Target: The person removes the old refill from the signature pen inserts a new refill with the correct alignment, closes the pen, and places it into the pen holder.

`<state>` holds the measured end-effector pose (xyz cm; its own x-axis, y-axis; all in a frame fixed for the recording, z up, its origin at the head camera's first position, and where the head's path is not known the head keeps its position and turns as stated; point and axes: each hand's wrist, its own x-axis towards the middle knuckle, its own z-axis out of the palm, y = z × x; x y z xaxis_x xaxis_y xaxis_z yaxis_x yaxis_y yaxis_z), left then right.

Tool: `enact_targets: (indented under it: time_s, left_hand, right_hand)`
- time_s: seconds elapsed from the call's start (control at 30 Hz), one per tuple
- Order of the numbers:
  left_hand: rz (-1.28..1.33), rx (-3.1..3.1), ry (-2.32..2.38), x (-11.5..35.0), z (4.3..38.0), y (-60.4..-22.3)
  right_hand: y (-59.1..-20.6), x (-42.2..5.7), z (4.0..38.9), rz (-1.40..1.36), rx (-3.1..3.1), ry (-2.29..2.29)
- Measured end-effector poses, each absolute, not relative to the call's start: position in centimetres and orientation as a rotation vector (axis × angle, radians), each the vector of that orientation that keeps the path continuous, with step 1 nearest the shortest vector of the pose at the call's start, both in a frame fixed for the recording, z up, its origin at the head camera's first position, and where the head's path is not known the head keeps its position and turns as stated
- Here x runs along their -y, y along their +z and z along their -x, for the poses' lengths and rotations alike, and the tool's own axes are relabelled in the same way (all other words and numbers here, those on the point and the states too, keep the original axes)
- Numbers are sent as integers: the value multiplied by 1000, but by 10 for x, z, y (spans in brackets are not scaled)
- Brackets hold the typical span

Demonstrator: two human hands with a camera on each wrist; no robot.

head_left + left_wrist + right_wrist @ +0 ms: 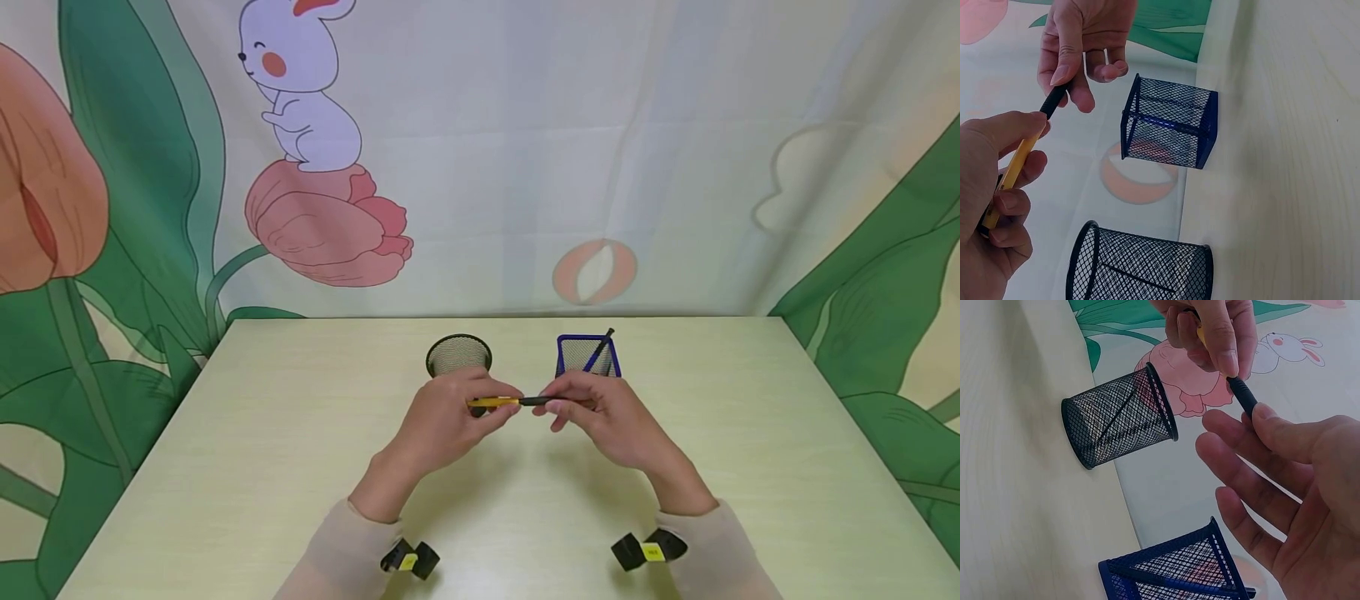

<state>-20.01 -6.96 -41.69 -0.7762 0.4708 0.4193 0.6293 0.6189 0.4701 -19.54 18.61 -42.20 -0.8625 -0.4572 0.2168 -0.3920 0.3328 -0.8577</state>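
Note:
A yellow pen [495,402] with a black ribbed end is held level between both hands, above the table. My left hand [453,417] grips its yellow barrel, with the fingers curled round it in the left wrist view. At the black end [1244,397], my right hand [611,417] pinches the pen between thumb and index finger; its other fingers are spread loosely. Behind the left hand stands a round black mesh pen holder [1107,403], partly hidden in the head view. A square blue mesh pen holder [1166,94] stands behind the right hand.
A dark pen [600,350] leans inside the blue holder, its tip above the rim. One thin dark stick [1138,278] shows through the black holder's mesh. The pale wooden table [262,433] ends at a printed curtain [495,167].

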Motion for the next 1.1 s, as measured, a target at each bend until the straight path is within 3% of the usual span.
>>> enact_targets:
  time_s: [1.1]
  left_hand:
    - [915, 2527, -864, 71, 202, -414]
  right_hand:
    - [-415, -193, 196, 706, -2500, -1564]
